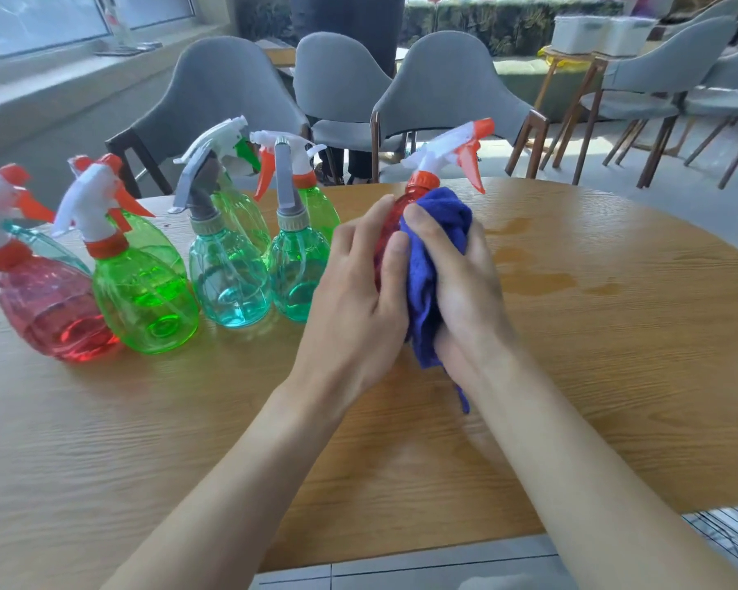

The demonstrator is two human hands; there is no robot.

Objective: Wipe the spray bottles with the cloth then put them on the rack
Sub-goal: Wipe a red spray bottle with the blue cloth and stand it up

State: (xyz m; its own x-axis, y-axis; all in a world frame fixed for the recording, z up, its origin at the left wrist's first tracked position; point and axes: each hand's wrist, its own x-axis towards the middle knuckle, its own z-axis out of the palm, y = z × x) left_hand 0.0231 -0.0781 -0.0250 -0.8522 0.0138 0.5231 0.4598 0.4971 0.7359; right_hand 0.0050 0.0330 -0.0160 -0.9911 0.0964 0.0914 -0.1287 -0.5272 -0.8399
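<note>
Got the red bottle [390, 215] gripped in the left hand [354, 291], fingers curled round it. Pressing the blue cloth [427, 266] onto it, bunched in the right hand [465, 283]. Got the other bottles [146, 291] parked left of the left hand, on the table [614, 334].

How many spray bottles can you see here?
9. The held red bottle is in the left hand, the right hand holding the cloth against it. Front row: red bottle, green bottle, two teal bottles. Behind, partly hidden: one teal, three green. More may be hidden.
</note>
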